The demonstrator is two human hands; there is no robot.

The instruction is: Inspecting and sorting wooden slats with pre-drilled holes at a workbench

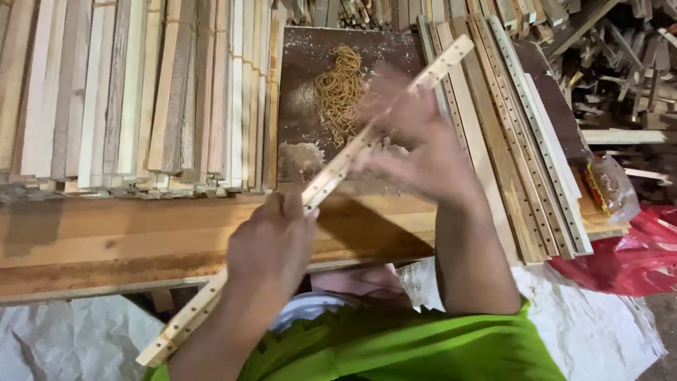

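Note:
My left hand (271, 243) grips a long pale wooden slat (331, 176) dotted with small holes; the slat runs diagonally from lower left to upper right. Further up the same slat, my right hand (416, 152) is blurred with motion, fingers curled around or against the wood. Beyond the hands, a heap of yellowish rubber bands (340, 92) lies on a dark brown board (303, 56) dusted with sawdust.
Stacked plain wooden slats (134, 92) fill the left. More perforated slats (525, 169) lean at the right. A thick wooden plank (106, 240) crosses below. A red plastic bag (635, 254) and a clear bag (610, 187) sit at the right, scrap wood (620, 63) behind.

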